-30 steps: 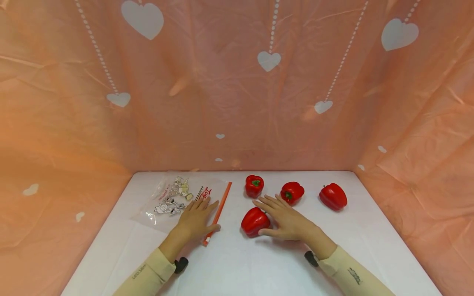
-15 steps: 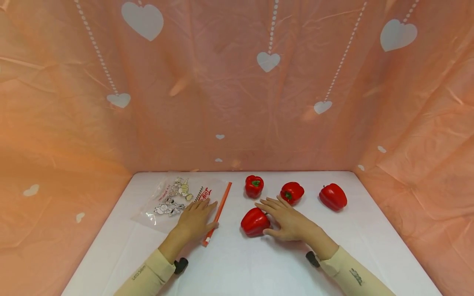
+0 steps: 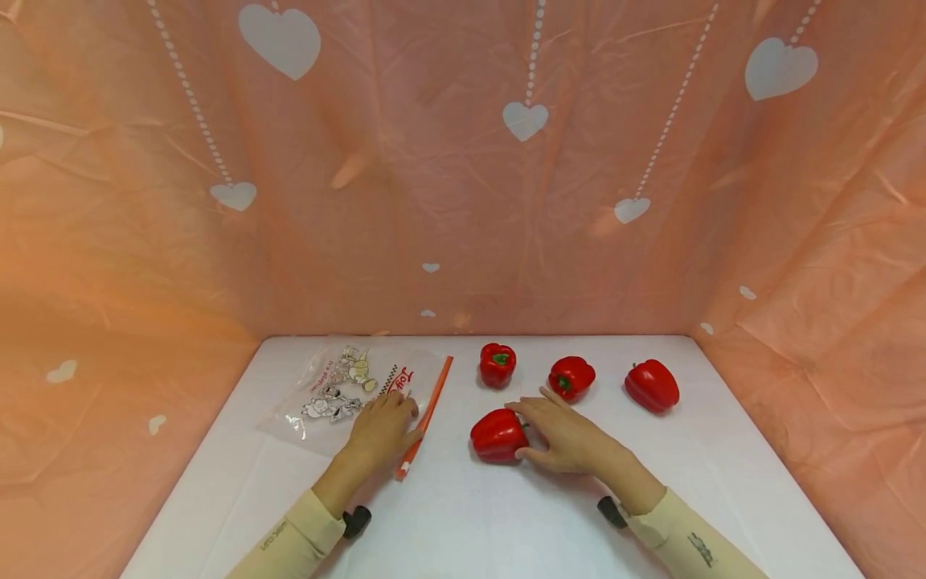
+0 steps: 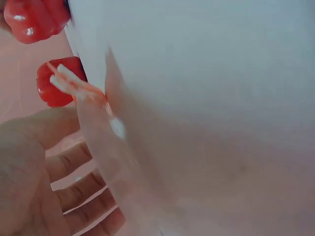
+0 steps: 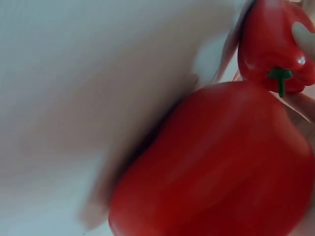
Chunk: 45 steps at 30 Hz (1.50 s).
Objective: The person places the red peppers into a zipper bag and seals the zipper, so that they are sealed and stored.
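Observation:
My left hand (image 3: 379, 430) lies over a clear plastic zip bag (image 3: 297, 402) printed with cartoon figures. Its fingers are slightly bent on the film, with the thumb beside the orange zip strip (image 3: 436, 394). In the left wrist view, those fingers (image 4: 81, 189) meet the film, which curves up near the strip. My right hand (image 3: 567, 434) grips the stem end of a red bell pepper (image 3: 497, 437) between fingertips and thumb; the pepper rests on the table. A large red pepper (image 5: 211, 167) fills much of the right wrist view; which one it is, I cannot tell.
Behind the hands, several more red bell peppers lie in a row: one left (image 3: 497, 366), one in the middle (image 3: 571, 378) and one right (image 3: 652, 386). All are on a white table (image 3: 463, 523). A peach curtain (image 3: 463, 225) with white hearts encloses the back and sides.
The right fingertips have drawn in around the near pepper's stem end, and that pepper has turned slightly. The left fingers have bent a little more on the bag. The other peppers have not moved.

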Available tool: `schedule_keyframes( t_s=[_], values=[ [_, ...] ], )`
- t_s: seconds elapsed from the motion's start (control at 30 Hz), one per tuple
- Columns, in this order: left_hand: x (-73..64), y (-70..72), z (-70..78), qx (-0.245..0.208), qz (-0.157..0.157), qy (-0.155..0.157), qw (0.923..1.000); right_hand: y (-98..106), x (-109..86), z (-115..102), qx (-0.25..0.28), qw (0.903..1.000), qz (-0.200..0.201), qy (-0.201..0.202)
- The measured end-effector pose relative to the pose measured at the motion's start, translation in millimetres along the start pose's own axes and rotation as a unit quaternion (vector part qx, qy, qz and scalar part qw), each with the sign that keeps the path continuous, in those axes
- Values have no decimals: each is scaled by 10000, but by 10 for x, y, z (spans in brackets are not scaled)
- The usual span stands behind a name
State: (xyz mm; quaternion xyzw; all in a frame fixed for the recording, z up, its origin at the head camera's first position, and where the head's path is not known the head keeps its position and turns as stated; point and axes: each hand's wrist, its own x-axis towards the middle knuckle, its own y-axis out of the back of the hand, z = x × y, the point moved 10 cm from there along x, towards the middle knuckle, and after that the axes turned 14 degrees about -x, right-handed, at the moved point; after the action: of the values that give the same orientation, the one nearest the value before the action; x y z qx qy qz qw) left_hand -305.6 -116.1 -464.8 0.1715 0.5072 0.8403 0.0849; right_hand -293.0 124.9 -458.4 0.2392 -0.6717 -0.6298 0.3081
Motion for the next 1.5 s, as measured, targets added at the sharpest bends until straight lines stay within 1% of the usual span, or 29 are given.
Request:
schedule_keyframes(
  t_s=[0.07, 0.13, 0.27, 0.33, 0.43, 0.5, 0.6, 0.67, 0.77, 0.83, 1.0, 1.1, 1.3, 1.5],
  values=[
    [2, 6, 8, 21, 45, -25, 10000, 21, 5, -30, 37, 9999, 86, 64],
    [4, 7, 10, 30, 79, -38, 10000, 30, 10, -52, 137, 9999, 86, 55],
    [12, 19, 5, -74, 198, -44, 9998, 10, 7, -44, 399, 9987, -122, -287],
    [16, 30, 2, -227, 226, 3, 9995, -3, 1, -40, 485, 9975, -221, -461],
    [14, 27, -22, -485, 168, 174, 9985, -17, 2, -55, 585, 9962, -286, -582],
    [5, 17, -49, -720, 89, 347, 9968, -17, 8, -78, 643, 9959, -278, -577],
    [-17, 18, -88, -1007, 58, 554, 9934, -18, 24, -118, 770, 9952, -263, -534],
    [-29, 23, -103, -1140, 88, 635, 9914, -14, 38, -147, 880, 9948, -213, -467],
    [-39, 60, -98, -1195, 232, 615, 9907, -14, 55, -172, 1017, 9937, -125, -446],
    [-43, 80, -107, -1220, 316, 626, 9900, -14, 66, -173, 1058, 9931, -55, -499],
    [-51, 94, -171, -1252, 406, 759, 9884, -17, 87, -145, 1188, 9897, 89, -798],
    [-55, 110, -187, -1222, 479, 742, 9886, -8, 97, -144, 1297, 9869, 194, -938],
    [-62, 147, -179, -1273, 581, 712, 9876, 22, 127, -144, 1429, 9817, 519, -1145],
    [-61, 181, -154, -1295, 653, 732, 9867, 35, 164, -113, 1666, 9718, 732, -1498]
  ],
)
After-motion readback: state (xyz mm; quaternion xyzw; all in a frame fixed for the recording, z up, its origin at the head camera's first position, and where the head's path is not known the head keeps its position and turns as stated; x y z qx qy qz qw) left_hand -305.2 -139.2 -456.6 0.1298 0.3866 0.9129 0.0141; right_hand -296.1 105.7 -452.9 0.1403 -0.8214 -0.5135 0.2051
